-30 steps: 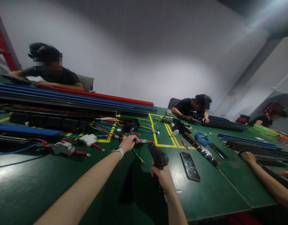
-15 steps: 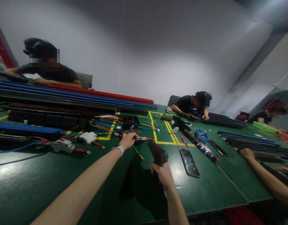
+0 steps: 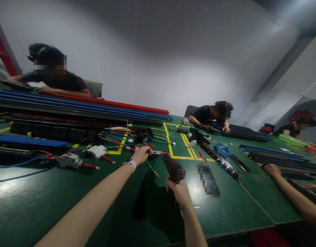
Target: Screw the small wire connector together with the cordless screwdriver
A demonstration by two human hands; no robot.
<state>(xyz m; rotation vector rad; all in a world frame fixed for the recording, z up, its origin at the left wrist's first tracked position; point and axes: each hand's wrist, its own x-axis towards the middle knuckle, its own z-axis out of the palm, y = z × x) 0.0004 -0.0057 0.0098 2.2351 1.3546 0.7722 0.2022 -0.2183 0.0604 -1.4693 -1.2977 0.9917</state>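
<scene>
My left hand [image 3: 141,155] is closed on a small white breaker [image 3: 155,152] with red leads, held just above the green table [image 3: 101,206]. My right hand [image 3: 178,190] grips a black power screwdriver [image 3: 174,168] by its handle. The tool's front end points at the red lead on the breaker's right side; whether they touch is not clear. A green-yellow wire [image 3: 152,168] hangs below the breaker. Two more white breakers [image 3: 70,160] with red leads lie on the table to the left.
Blue rails [image 3: 70,107] and a red rail [image 3: 111,103] lie along the back. Right of my hands are a phone [image 3: 208,179], a red pen-like item [image 3: 202,155], a copper-striped bar [image 3: 219,160] and a blue box [image 3: 222,149]. A person's forearm [image 3: 294,192] rests at right.
</scene>
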